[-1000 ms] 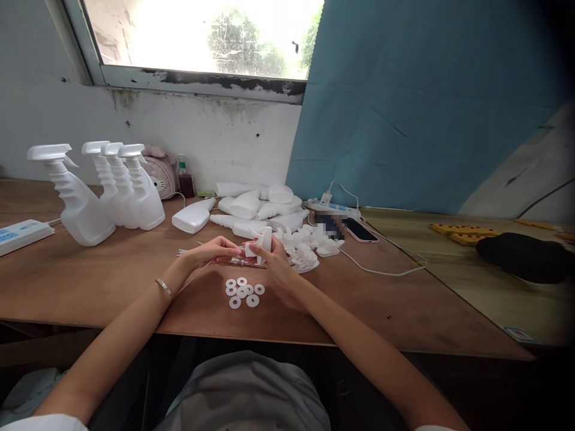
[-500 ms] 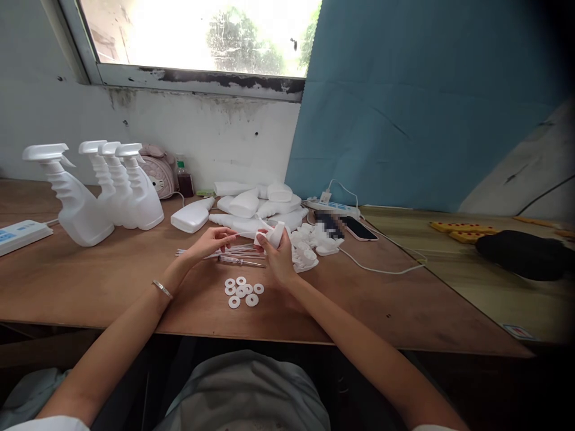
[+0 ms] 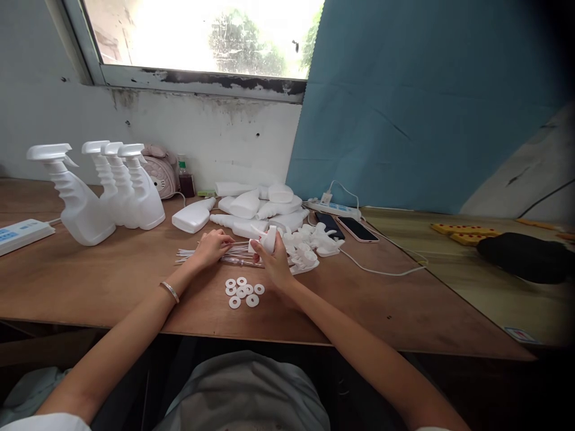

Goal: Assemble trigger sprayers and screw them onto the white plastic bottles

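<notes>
My right hand point(image 3: 275, 261) is wrapped round a white trigger spray head point(image 3: 270, 239), tilted with its nozzle end up. Between that head and my left hand point(image 3: 214, 246) runs a thin white tube point(image 3: 241, 242), pinched in my left fingertips; its far end meets the head's base. More thin tubes point(image 3: 185, 254) lie in a bundle under my left hand. A clear-handled screwdriver point(image 3: 238, 261) rests just in front of them. Several white ring washers point(image 3: 241, 291) are scattered nearer the table edge. Loose spray heads point(image 3: 304, 256) are heaped beside my right hand.
Several white bottles point(image 3: 245, 205) lie piled near the wall. Bottles with spray heads fitted point(image 3: 85, 206) stand at the left, by a power strip point(image 3: 27, 234). Two phones, one pink-edged point(image 3: 358, 229), and a white cable point(image 3: 381, 272) lie at the right. A pink bag point(image 3: 159, 173) stands behind.
Both hands have come down slightly, the right with the spray head, moving a little left. My left hand has shifted slightly, still pinching the tube.
</notes>
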A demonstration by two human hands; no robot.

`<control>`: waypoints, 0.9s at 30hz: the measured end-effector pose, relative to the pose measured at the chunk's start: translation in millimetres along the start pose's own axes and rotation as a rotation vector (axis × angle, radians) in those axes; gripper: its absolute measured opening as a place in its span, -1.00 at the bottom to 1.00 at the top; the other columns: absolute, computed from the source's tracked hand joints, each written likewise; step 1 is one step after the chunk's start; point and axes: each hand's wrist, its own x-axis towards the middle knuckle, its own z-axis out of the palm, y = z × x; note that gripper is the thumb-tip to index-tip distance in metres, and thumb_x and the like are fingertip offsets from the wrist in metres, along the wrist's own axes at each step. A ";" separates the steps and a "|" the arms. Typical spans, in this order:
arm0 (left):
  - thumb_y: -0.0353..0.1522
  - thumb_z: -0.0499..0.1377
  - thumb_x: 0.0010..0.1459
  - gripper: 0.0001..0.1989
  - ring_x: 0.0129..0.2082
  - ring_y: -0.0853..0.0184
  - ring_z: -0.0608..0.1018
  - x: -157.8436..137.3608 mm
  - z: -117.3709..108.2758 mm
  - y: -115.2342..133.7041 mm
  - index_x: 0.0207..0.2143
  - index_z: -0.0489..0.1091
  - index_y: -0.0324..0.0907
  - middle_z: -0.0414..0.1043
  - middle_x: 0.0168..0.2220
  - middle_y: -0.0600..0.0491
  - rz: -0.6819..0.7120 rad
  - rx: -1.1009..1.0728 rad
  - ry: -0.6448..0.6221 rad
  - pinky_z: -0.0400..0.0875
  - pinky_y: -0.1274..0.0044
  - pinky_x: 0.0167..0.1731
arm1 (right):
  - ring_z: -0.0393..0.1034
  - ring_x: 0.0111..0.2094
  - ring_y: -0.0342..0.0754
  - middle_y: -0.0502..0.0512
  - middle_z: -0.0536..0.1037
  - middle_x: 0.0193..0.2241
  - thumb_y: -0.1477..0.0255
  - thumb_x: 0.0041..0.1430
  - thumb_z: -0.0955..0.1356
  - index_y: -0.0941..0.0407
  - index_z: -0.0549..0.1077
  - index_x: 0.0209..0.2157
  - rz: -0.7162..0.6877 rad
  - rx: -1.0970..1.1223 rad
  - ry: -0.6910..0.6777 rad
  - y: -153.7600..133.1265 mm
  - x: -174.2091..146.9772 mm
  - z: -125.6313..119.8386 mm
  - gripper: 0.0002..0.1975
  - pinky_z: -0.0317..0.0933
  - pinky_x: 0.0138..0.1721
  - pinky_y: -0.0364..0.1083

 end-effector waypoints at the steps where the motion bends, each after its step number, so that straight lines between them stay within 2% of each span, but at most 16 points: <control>1: -0.29 0.06 0.12 -0.75 -0.28 0.24 0.43 0.2 0.7 -0.8 -0.24 0.49 -0.12 0.38 -0.32 -0.03 0.008 0.011 -0.005 0.25 0.47 -0.30 | 0.25 -0.62 -0.14 -0.11 0.34 -0.60 0.21 -0.06 0.39 0.05 0.24 -0.33 0.004 0.006 0.002 1.1 0.3 0.3 -0.68 0.16 -0.55 -0.12; 6: -0.27 0.07 0.11 -0.71 -0.18 0.19 0.39 1.2 5.3 -5.3 -0.14 0.43 -0.10 0.35 -0.24 -0.04 0.041 0.019 0.015 0.24 0.40 -0.22 | 0.24 -0.52 -0.17 -0.09 0.36 -0.52 0.23 -0.12 0.43 0.08 0.33 -0.37 0.000 0.048 0.043 4.5 4.3 0.0 -0.69 0.13 -0.46 -0.15; 9: -0.23 0.06 0.12 -0.69 -0.14 0.18 0.38 1.0 5.4 -3.8 -0.12 0.42 -0.11 0.35 -0.21 -0.04 0.071 -0.053 0.045 0.23 0.39 -0.18 | 0.25 -0.47 -0.17 -0.07 0.38 -0.50 0.23 -0.14 0.43 0.11 0.37 -0.41 0.019 0.101 0.030 4.3 6.5 -0.3 -0.70 0.13 -0.41 -0.16; 13: -0.16 0.08 0.09 -0.63 -0.12 0.17 0.37 -1.0 0.7 2.8 -0.08 0.39 -0.07 0.35 -0.16 -0.03 0.159 -0.151 -0.015 0.18 0.35 -0.12 | 0.29 -0.45 -0.16 -0.04 0.42 -0.44 0.22 -0.14 0.44 0.10 0.36 -0.33 0.088 0.223 -0.028 3.2 7.6 -0.5 -0.65 0.16 -0.41 -0.17; 19: -0.05 0.16 -0.04 -0.60 -0.12 0.13 0.32 -2.6 -2.6 4.2 -0.21 0.46 -0.07 0.38 -0.15 0.00 0.231 -0.100 -0.135 0.09 0.32 -0.13 | 0.27 -0.51 -0.19 -0.02 0.42 -0.44 0.20 -0.13 0.43 0.10 0.35 -0.33 0.197 0.343 -0.118 1.6 6.1 0.4 -0.63 0.16 -0.51 -0.19; 23: -0.07 0.17 -0.03 -0.64 -0.14 0.15 0.32 -2.3 -1.9 1.6 -0.26 0.48 -0.06 0.40 -0.17 0.01 0.260 -0.069 -0.182 0.05 0.32 -0.14 | 0.29 -0.49 -0.18 -0.01 0.41 -0.42 0.19 -0.12 0.43 0.10 0.36 -0.34 0.233 0.391 -0.169 0.5 4.5 2.1 -0.66 0.20 -0.47 -0.16; 27: -0.11 0.18 -0.01 -0.72 -0.14 0.16 0.32 -2.3 -2.4 1.4 -0.34 0.51 -0.07 0.41 -0.18 0.01 0.277 -0.068 -0.183 0.05 0.33 -0.14 | 0.24 -0.53 -0.20 -0.03 0.38 -0.47 0.20 -0.10 0.42 0.09 0.36 -0.37 0.247 0.405 -0.185 1.2 4.6 3.0 -0.69 0.14 -0.52 -0.18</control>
